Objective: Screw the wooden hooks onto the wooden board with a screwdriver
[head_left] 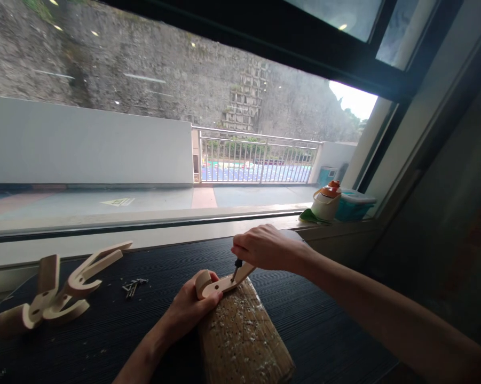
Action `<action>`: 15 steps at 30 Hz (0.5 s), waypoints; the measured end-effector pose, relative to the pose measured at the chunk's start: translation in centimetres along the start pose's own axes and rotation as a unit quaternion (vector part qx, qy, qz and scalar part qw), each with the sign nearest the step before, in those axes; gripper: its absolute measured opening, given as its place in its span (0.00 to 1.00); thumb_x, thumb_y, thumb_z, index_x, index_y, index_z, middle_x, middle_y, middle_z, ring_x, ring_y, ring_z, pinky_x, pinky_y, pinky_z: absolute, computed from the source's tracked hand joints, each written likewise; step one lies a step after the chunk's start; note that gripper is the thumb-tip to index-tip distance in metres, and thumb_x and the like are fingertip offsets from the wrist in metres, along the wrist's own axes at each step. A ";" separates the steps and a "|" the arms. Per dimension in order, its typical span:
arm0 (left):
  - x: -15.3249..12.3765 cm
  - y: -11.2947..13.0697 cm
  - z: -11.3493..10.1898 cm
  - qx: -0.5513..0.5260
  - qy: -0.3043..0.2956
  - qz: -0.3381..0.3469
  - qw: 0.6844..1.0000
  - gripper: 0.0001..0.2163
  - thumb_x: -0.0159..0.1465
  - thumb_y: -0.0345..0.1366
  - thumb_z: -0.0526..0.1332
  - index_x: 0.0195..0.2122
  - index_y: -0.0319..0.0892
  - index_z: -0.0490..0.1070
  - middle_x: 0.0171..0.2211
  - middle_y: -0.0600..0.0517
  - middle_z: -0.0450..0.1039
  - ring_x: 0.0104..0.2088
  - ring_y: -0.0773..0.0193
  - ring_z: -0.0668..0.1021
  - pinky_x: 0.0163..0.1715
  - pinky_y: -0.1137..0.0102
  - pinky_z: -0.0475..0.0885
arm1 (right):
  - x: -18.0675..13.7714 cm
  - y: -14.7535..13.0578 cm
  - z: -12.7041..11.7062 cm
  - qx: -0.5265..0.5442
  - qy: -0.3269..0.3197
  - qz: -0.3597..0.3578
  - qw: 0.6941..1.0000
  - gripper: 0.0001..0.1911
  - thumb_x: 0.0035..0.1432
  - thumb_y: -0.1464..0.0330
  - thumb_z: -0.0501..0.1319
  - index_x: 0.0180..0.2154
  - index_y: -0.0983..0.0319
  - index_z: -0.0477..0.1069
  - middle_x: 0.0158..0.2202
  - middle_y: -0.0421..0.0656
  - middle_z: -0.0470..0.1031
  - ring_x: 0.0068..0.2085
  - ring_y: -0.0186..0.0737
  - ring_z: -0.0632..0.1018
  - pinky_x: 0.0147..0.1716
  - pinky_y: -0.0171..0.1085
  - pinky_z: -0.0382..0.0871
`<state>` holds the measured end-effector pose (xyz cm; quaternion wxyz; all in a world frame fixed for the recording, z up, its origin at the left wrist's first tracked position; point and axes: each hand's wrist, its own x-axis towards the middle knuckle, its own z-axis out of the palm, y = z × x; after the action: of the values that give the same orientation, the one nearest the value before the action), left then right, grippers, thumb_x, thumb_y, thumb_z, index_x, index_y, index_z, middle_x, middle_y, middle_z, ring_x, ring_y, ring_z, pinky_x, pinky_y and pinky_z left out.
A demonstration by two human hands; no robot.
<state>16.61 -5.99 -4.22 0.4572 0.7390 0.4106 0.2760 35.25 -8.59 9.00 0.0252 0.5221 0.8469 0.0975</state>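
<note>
My left hand (192, 306) is closed around the rounded end of a small curved wooden piece (220, 284), pressing it onto a worn board (244, 336) covered in sawdust. My right hand (264, 248) is closed round a small screwdriver (235, 269), whose dark tip points down onto the wooden piece near its middle. Both hands work over the dark ribbed tabletop (324, 330) in front of a window.
Several similar curved wooden pieces (60, 290) lie in a pile at the left. A small heap of screws (134, 285) sits beside them. On the window sill at the right stand a white pot with an orange lid (327, 201) and a blue box (354, 205).
</note>
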 end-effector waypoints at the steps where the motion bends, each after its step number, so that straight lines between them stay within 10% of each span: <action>1: 0.0 0.0 0.0 0.004 0.001 0.001 1.000 0.12 0.54 0.43 0.57 0.36 0.42 0.65 0.29 0.55 0.69 0.30 0.63 0.71 0.30 0.73 0.65 | -0.1 0.2 -0.1 0.018 -0.002 -0.007 1.000 0.15 0.62 0.62 0.47 0.37 0.61 0.70 0.29 0.43 0.76 0.29 0.36 0.74 0.24 0.34 0.50; 15: 0.0 -0.1 -0.1 0.011 0.006 0.010 1.000 0.11 0.55 0.42 0.57 0.35 0.42 0.66 0.29 0.55 0.69 0.30 0.64 0.71 0.30 0.72 0.66 | 0.4 -0.3 1.6 0.030 0.012 0.040 0.999 0.18 0.63 0.59 0.46 0.35 0.63 0.68 0.28 0.44 0.75 0.28 0.37 0.74 0.24 0.35 0.50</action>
<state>16.51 -5.87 -4.32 0.4437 0.7463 0.4090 0.2810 35.02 -8.19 7.44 -0.0045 0.5550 0.8280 0.0794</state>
